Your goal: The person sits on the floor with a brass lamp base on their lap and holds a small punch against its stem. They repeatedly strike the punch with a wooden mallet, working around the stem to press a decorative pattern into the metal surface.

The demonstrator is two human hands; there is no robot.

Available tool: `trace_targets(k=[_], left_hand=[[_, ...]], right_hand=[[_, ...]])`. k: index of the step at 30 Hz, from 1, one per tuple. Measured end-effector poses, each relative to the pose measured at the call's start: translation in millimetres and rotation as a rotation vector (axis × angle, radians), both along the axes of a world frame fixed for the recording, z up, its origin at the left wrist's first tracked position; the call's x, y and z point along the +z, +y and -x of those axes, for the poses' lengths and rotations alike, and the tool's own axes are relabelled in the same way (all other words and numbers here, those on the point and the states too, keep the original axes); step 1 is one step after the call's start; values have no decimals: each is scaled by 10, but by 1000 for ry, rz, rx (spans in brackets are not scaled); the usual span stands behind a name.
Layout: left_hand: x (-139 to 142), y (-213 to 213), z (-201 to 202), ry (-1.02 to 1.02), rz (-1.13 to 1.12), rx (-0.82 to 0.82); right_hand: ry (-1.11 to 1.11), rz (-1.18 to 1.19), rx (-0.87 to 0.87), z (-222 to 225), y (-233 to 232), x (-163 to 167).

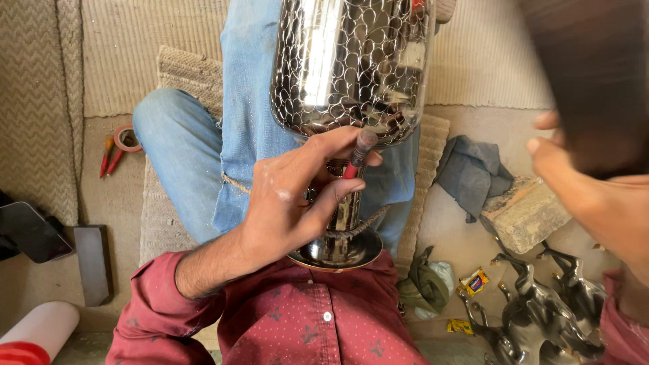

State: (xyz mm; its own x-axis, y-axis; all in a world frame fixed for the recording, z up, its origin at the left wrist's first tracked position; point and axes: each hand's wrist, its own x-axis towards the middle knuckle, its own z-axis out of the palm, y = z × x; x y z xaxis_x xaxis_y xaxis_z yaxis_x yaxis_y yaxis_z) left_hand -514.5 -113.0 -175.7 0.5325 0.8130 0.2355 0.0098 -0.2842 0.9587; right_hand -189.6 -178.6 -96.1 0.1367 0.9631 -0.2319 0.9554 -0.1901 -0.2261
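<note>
Our left hand [284, 203] pinching a chisel [359, 152] against the vase [351, 67], right hand [581, 182] blurred, its grip we cannot tell, vase top cut off.

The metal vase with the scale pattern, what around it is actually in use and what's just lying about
In use: metal vase; red-handled punch tool gripped in left hand; right hand, raised and blurred.

Lying about: grey cloth; stone block; metal animal figures; red-handled tools; tape roll.
</note>
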Motion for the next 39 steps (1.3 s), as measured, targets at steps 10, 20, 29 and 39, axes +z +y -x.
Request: trace_targets(k=[10, 20, 29, 39], left_hand=[[46, 60, 3, -1, -4, -77], [-9, 125, -54, 59, -211, -245], [-125, 160, -43, 103, -230, -409], [-174, 309, -68, -28, -244, -564]], right_hand=[[245, -152, -7, 222, -79, 6], [431, -156, -39, 268, -414, -201], [133, -364, 88, 135, -1066, -535], [473, -483, -239, 244, -1470, -727]])
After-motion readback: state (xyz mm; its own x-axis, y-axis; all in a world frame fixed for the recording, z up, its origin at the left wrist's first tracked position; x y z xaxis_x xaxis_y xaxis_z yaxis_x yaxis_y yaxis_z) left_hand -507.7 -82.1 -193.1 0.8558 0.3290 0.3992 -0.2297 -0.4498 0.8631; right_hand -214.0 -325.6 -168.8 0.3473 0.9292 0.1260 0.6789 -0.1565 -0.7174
